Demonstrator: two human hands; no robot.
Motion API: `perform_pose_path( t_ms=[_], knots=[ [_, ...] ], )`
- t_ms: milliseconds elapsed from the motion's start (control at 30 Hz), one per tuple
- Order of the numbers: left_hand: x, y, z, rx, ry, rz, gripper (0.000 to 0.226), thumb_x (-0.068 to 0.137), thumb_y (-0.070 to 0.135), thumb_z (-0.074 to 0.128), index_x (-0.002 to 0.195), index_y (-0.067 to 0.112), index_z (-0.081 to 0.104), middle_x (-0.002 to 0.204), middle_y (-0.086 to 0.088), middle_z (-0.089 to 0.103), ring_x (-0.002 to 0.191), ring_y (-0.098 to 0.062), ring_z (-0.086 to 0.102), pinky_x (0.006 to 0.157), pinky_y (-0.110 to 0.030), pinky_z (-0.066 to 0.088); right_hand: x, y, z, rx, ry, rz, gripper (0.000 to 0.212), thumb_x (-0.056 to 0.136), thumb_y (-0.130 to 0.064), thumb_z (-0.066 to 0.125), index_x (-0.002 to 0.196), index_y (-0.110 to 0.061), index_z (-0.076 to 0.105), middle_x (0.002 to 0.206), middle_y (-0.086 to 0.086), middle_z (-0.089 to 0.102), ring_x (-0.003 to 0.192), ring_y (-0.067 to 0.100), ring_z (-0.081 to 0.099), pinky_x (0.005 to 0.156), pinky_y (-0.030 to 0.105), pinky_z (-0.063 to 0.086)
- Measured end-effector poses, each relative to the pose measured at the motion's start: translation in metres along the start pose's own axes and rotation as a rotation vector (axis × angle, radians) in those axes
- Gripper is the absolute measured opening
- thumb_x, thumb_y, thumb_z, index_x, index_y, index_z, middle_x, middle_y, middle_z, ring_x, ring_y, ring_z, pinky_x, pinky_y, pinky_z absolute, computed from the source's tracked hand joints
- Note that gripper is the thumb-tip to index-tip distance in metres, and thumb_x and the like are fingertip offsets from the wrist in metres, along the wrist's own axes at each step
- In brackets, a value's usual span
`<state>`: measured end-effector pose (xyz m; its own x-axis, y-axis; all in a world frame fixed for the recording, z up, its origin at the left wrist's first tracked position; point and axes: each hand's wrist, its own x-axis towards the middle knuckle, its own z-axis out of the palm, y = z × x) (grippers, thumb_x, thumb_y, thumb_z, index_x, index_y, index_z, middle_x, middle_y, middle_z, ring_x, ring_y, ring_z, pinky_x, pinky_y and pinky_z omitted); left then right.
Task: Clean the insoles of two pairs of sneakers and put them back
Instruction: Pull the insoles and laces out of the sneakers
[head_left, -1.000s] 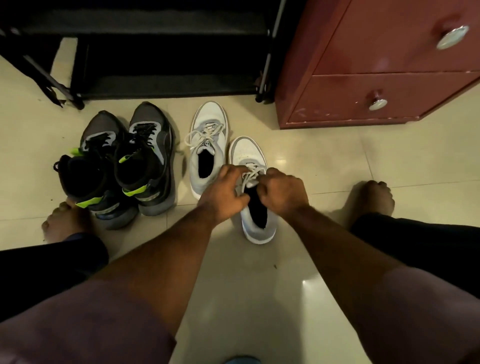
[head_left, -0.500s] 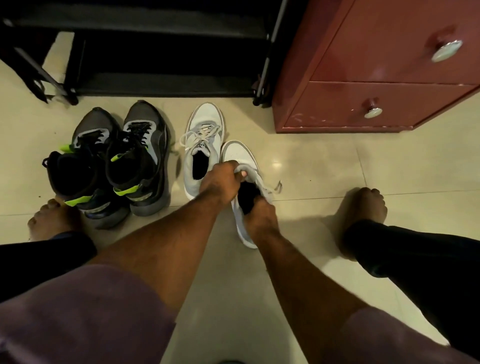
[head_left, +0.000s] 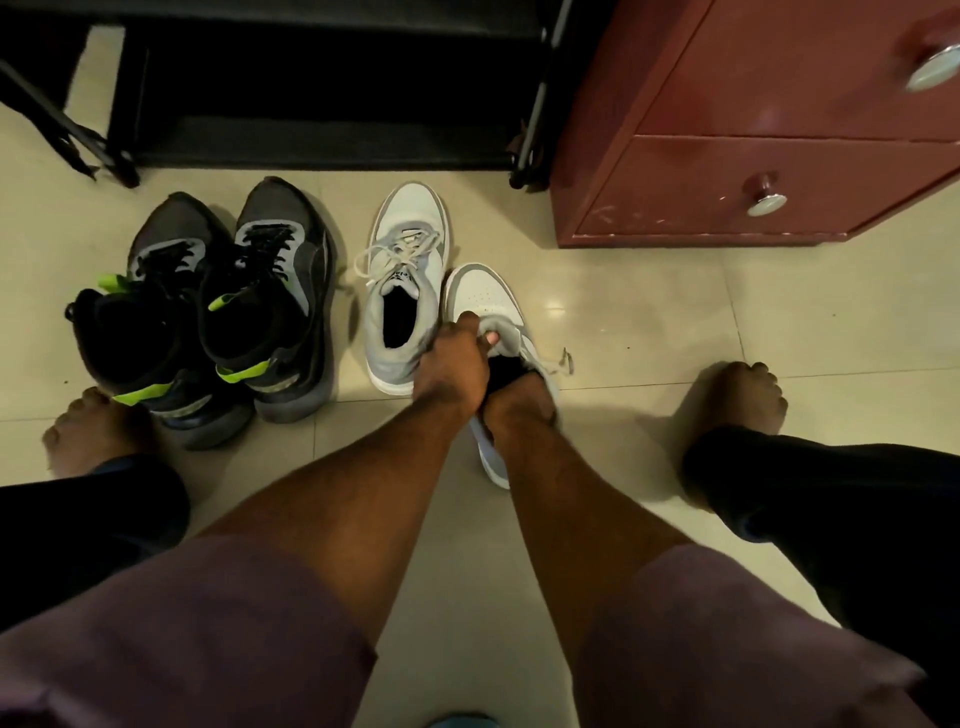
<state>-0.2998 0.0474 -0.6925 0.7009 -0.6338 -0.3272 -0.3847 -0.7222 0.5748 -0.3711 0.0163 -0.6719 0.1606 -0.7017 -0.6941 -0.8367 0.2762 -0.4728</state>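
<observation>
The right white sneaker (head_left: 485, 296) stands on the tiled floor (head_left: 649, 322), its toe pointing away from the person, and it touches the side of the other white sneaker (head_left: 400, 291) on its left. The left hand (head_left: 451, 364) grips the grey tongue (head_left: 506, 335) of the right white sneaker: its fingers are curled over the top of the tongue and the thumb presses from the near side, so the tongue is pinched and pulled forward. The right hand (head_left: 522, 402) is pushed into the opening of this sneaker; its fingers are hidden inside, so I cannot tell how they lie or if they hold the insole, which is not visible. A loose lace end (head_left: 563, 361) lies on the floor just beside the shoe on the right. The pair of black sneakers (head_left: 218, 306) with green accents stands further left, near one bare foot (head_left: 93, 431). Behind are a black shoe rack (head_left: 322, 88) and a red drawer cabinet (head_left: 753, 130)
</observation>
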Motion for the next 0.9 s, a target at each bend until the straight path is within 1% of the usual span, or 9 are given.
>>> perform_pose_path(
  t_ms=[100, 167, 267, 400, 500, 633, 733, 833, 900],
  knots=[
    [0.003, -0.001, -0.001, 0.002, -0.030, -0.013, 0.036, 0.102, 0.038, 0.043, 0.121, 0.009, 0.053, 0.120, -0.021, 0.058, 0.114, -0.041, 0.055, 0.087, -0.042, 0.044, 0.007, -0.003, -0.003, -0.130, 0.045, -0.012, 0.035, 0.096, -0.031, 0.048, 0.122, -0.011, 0.059, 0.128, 0.012, 0.058, 0.118, 0.030, 0.055, 0.099, 0.035, 0.044],
    [0.003, -0.003, -0.001, -0.012, -0.036, -0.020, 0.036, 0.102, 0.037, 0.043, 0.121, 0.008, 0.053, 0.120, -0.021, 0.058, 0.113, -0.041, 0.055, 0.086, -0.041, 0.043, 0.007, -0.009, -0.010, -0.184, -0.034, -0.015, 0.033, 0.096, -0.030, 0.048, 0.117, -0.008, 0.060, 0.127, 0.015, 0.059, 0.116, 0.030, 0.056, 0.098, 0.036, 0.045],
    [0.004, -0.004, -0.002, -0.055, -0.027, -0.036, 0.035, 0.102, 0.037, 0.043, 0.117, 0.007, 0.052, 0.119, -0.021, 0.058, 0.112, -0.041, 0.055, 0.086, -0.042, 0.043, 0.007, -0.012, -0.021, -0.362, -0.070, -0.059, 0.032, 0.093, -0.047, 0.042, 0.101, -0.022, 0.061, 0.119, 0.008, 0.063, 0.107, 0.027, 0.059, 0.092, 0.035, 0.044],
    [0.003, -0.001, -0.007, -0.040, -0.028, -0.010, 0.035, 0.102, 0.039, 0.042, 0.117, 0.009, 0.050, 0.121, -0.019, 0.060, 0.114, -0.039, 0.056, 0.085, -0.041, 0.042, 0.009, 0.005, -0.025, -0.605, 0.028, -0.211, 0.036, 0.092, -0.045, 0.042, 0.121, -0.027, 0.051, 0.122, 0.005, 0.061, 0.115, 0.030, 0.054, 0.097, 0.042, 0.031],
    [-0.004, 0.003, -0.009, -0.019, -0.027, 0.019, 0.035, 0.101, 0.040, 0.043, 0.122, 0.013, 0.050, 0.119, -0.016, 0.062, 0.112, -0.037, 0.057, 0.082, -0.039, 0.044, 0.011, 0.017, -0.030, -0.414, 0.055, -0.230, 0.030, 0.089, -0.041, 0.053, 0.117, -0.032, 0.056, 0.114, 0.001, 0.066, 0.111, 0.029, 0.058, 0.100, 0.041, 0.035],
    [-0.006, -0.002, -0.009, -0.002, -0.102, 0.020, 0.030, 0.102, 0.033, 0.040, 0.128, 0.019, 0.048, 0.114, -0.019, 0.064, 0.105, -0.039, 0.061, 0.084, -0.042, 0.050, 0.008, 0.014, -0.030, 0.309, 0.110, -0.066, 0.012, 0.073, -0.022, 0.079, 0.069, -0.019, 0.068, 0.083, 0.003, 0.070, 0.086, 0.026, 0.065, 0.092, 0.044, 0.051],
    [-0.010, -0.011, -0.012, -0.063, -0.188, 0.030, 0.026, 0.102, 0.030, 0.038, 0.124, 0.023, 0.049, 0.105, -0.023, 0.064, 0.090, -0.042, 0.066, 0.075, -0.050, 0.057, 0.011, 0.001, -0.038, 0.697, 0.032, 0.209, 0.015, 0.081, -0.008, 0.072, 0.095, -0.004, 0.067, 0.096, 0.011, 0.066, 0.084, 0.026, 0.059, 0.084, 0.034, 0.047],
    [-0.015, -0.011, -0.014, -0.167, -0.191, -0.034, 0.021, 0.101, 0.029, 0.039, 0.117, 0.023, 0.051, 0.097, -0.022, 0.064, 0.078, -0.041, 0.066, 0.070, -0.050, 0.058, 0.019, -0.005, -0.039, 0.608, -0.073, 0.188, 0.023, 0.089, -0.010, 0.063, 0.109, 0.001, 0.065, 0.115, 0.014, 0.064, 0.101, 0.026, 0.061, 0.085, 0.029, 0.045],
    [-0.012, -0.008, -0.011, -0.299, -0.183, -0.129, 0.017, 0.100, 0.027, 0.040, 0.108, 0.024, 0.054, 0.091, -0.019, 0.065, 0.068, -0.038, 0.064, 0.059, -0.045, 0.057, 0.020, -0.005, -0.041, 0.491, -0.068, 0.176, 0.022, 0.083, -0.011, 0.070, 0.102, 0.001, 0.067, 0.108, 0.015, 0.068, 0.097, 0.027, 0.065, 0.086, 0.033, 0.049]
  ],
)
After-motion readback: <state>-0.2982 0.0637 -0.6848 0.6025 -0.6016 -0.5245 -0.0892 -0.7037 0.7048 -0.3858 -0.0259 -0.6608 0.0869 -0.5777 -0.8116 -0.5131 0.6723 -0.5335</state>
